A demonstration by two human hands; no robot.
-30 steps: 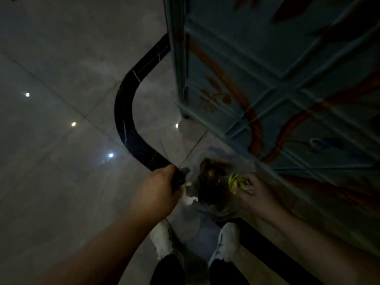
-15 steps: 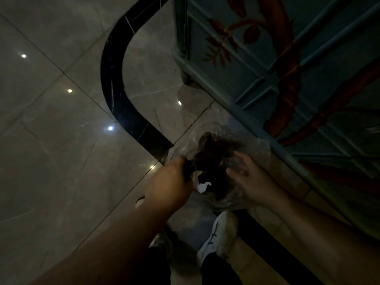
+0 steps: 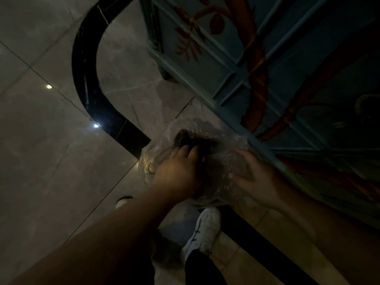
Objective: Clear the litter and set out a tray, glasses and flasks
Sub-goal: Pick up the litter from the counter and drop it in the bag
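A clear plastic litter bag (image 3: 162,140) stands on the floor against the foot of a blue cabinet, with dark litter (image 3: 186,138) inside its mouth. My left hand (image 3: 176,173) lies over the bag's near-left side. Its fingers reach into the dark opening, where the tips are lost in shadow. My right hand (image 3: 257,177) rests flat on the bag's right side, fingers spread, thumb toward the middle. No tray, glasses or flasks are in view.
The blue cabinet (image 3: 267,58), painted with red branches, fills the upper right; its leg (image 3: 164,74) stands on the floor. A curved black band (image 3: 86,79) crosses the glossy tiled floor. My white shoes (image 3: 205,229) stand just below the bag.
One second ago my right hand held yellow litter at the bag's mouth; it no longer holds it. My left hand left the bag's rim and reached into the opening. The view moved closer.
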